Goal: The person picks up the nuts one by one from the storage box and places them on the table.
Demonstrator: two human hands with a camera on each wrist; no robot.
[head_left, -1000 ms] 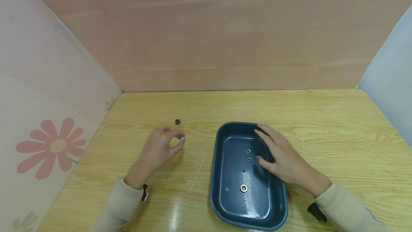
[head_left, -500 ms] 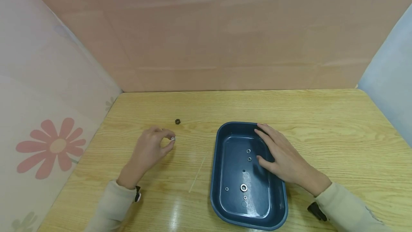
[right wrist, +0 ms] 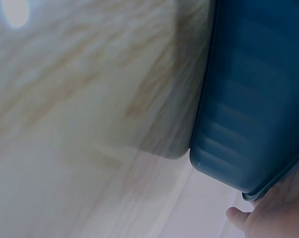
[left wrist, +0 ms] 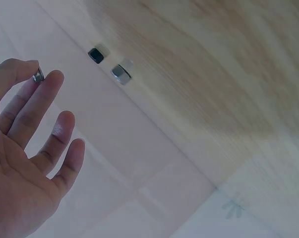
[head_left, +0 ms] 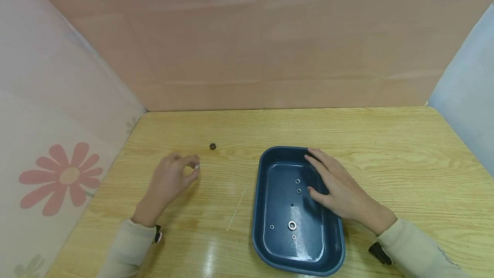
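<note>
My left hand (head_left: 167, 179), above the left part of the table, pinches a small silver nut (left wrist: 38, 75) between thumb and fingertip. Its other fingers are spread in the left wrist view. A dark nut (head_left: 212, 146) lies on the table just beyond that hand. Beside it in the left wrist view sits a larger silver nut (left wrist: 121, 74), which the fingers mostly hide in the head view. My right hand (head_left: 341, 190) rests on the right rim of a blue tray (head_left: 256, 209), fingers extended. Inside the tray lie several small silver nuts (head_left: 298, 181) and a larger ring-shaped nut (head_left: 292, 225).
A thin pale strip (head_left: 236, 209) lies on the wooden table (head_left: 405, 153) between the left hand and the tray. A brown wall covering (head_left: 262, 42) stands at the back, with a flower-patterned panel (head_left: 46, 98) on the left.
My left hand has moved left with the small nut in its pinch, toward the table's left side. The right hand and the tray have stayed put.
</note>
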